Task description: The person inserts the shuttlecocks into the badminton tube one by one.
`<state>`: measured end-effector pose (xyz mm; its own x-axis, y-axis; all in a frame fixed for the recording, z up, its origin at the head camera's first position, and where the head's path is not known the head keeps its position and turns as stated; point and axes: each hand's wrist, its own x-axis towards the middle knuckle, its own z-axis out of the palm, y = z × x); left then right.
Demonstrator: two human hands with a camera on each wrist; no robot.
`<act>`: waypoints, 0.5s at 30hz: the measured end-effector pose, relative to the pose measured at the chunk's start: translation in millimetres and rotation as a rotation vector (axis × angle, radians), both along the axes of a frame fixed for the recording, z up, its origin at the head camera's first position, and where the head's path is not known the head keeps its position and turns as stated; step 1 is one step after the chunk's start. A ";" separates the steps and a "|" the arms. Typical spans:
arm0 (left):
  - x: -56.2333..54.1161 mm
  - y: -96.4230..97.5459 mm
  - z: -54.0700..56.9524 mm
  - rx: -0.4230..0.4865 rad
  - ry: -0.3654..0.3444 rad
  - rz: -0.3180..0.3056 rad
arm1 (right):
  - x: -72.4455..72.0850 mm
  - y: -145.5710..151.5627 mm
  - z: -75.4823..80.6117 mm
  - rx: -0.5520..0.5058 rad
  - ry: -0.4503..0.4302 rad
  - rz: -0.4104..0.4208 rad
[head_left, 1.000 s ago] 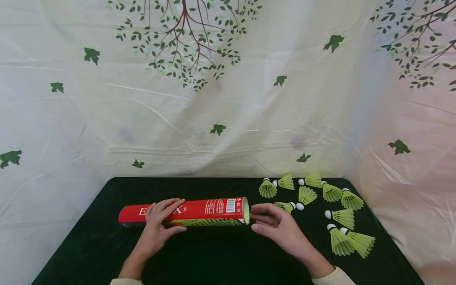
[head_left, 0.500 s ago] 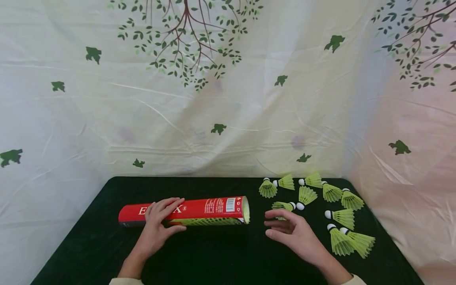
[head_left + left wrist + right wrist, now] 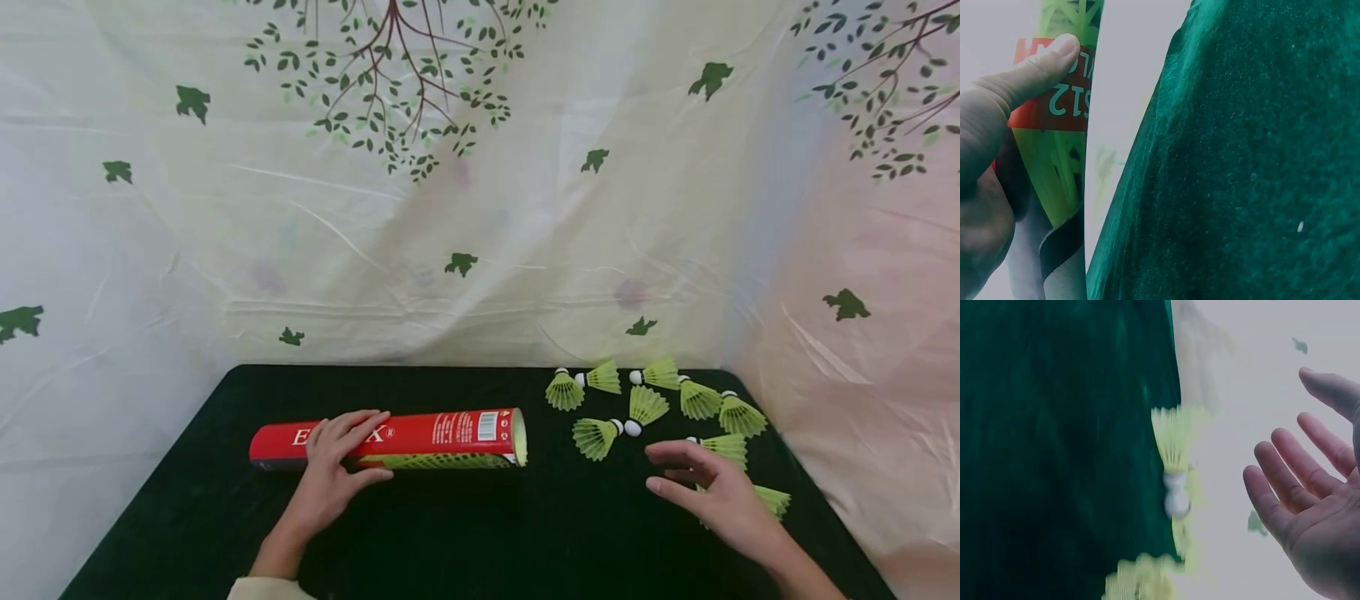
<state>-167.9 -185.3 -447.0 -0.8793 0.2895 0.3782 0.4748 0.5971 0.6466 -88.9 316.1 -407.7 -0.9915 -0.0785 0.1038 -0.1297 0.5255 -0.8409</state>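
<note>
A red shuttlecock tube (image 3: 450,431) lies on its side across the dark green cloth, its open end facing right. My left hand (image 3: 335,467) grips it left of the middle, fingers over the top and thumb along the front. In the left wrist view the thumb (image 3: 1044,69) presses on the printed wall of the tube (image 3: 1054,144). To the right, my right hand (image 3: 708,492) hovers with loosely bent fingers and nothing in them. It partly hides a yellow shuttlecock (image 3: 726,450) and another shuttlecock (image 3: 774,502). The right wrist view shows that palm (image 3: 1322,531) bare.
Several more yellow shuttlecocks with white heads lie at the back right, among them a shuttlecock (image 3: 595,438) near the tube's mouth and a shuttlecock (image 3: 565,391) by the back edge. A pale patterned curtain (image 3: 495,208) surrounds the cloth-covered table (image 3: 480,542).
My right hand has moved from the tube's open end rightward to the shuttlecocks at the right side, uncovering the one nearest the tube. The left hand and tube have stayed put.
</note>
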 end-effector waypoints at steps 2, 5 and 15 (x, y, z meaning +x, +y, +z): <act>-0.2 0.2 0.9 0.002 -0.007 -0.002 | 1.7 15.1 -0.6 0.062 -0.014 -0.056; -0.9 0.0 1.3 0.000 -0.021 -0.003 | 5.1 36.0 -3.2 0.125 -0.022 -0.141; -1.1 -1.7 2.2 0.002 -0.043 -0.002 | 14.7 97.4 -26.0 0.235 0.100 -0.313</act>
<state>-169.0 -187.0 -444.8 -0.8940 0.2909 0.3407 0.4479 0.5946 0.6677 -74.2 413.5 -433.7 -0.9573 0.1923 0.2161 -0.0080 0.7292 -0.6843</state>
